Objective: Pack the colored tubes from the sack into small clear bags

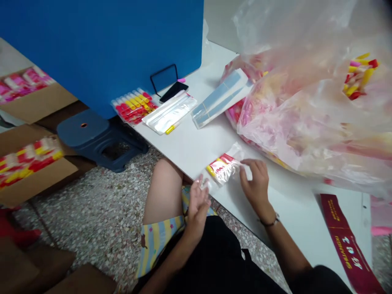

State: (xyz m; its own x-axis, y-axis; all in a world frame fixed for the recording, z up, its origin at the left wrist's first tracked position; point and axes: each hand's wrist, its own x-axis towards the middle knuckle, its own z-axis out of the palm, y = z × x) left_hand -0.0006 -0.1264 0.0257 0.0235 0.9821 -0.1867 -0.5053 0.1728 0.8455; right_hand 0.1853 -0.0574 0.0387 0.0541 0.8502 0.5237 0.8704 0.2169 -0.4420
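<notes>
A clear plastic packet [225,166] with red and yellow pieces in it lies on the white table close to the front edge. Beside its near left end is my left hand [198,200], palm turned up and fingers loosely extended; its fingertips meet the clear film there, but a grip on it is not visible. My right hand [256,183] is at the packet's other end, thumb and fingers apart and curved, holding nothing that I can see. A bracelet is on the right wrist.
A big translucent bag [275,118] of colourful pieces covers the table's right. Clear sleeves [220,98], flat plastic bags [171,111], a phone [174,92] and red-yellow tubes [134,106] lie farther back. A maroon strip [343,241] is at right; a blue stool [82,128] and cartons [39,183] stand left.
</notes>
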